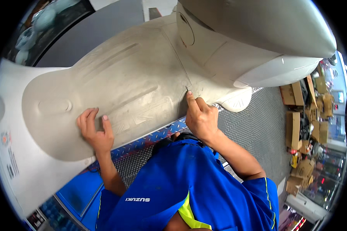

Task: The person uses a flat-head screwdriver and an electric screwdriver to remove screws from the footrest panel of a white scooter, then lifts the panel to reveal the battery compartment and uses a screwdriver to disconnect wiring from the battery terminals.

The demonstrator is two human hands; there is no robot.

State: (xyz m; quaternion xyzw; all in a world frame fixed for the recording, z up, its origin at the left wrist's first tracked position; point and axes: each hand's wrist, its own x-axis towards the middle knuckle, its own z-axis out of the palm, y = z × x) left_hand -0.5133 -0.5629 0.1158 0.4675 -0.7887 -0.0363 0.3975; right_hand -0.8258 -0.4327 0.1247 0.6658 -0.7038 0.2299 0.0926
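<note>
Blue cloth, one shirt (162, 188) with yellow-green piping, worn by the person, nearest the view.

Left hand (96, 133): one, bare, over the lower part of the beige panel; fingers bent and loosely spread, thumb well apart from the forefinger, nothing seen between them. Contact with the surface cannot be told for certain.

Right hand (202, 119): one, bare, at the panel's near edge; forefinger extended, other fingers curled in. A small dark sliver (187, 88) shows at the forefinger's tip, beside a seam; whether the curled fingers grip anything cannot be told.

Beige panel (123, 84): one, moulded, soiled, with long raised ribs and a patterned patch; lies directly before the person, set within a white body (15, 127).

Blue tread-plate strip (165, 133): along the panel's near edge.

Pale rounded housing (258, 23): rising at the panel's upper right, overhanging part of it.

Dark textured floor (262, 131): to the right.

Cardboard boxes (293, 131): several, stacked untidily beyond the floor.
</note>
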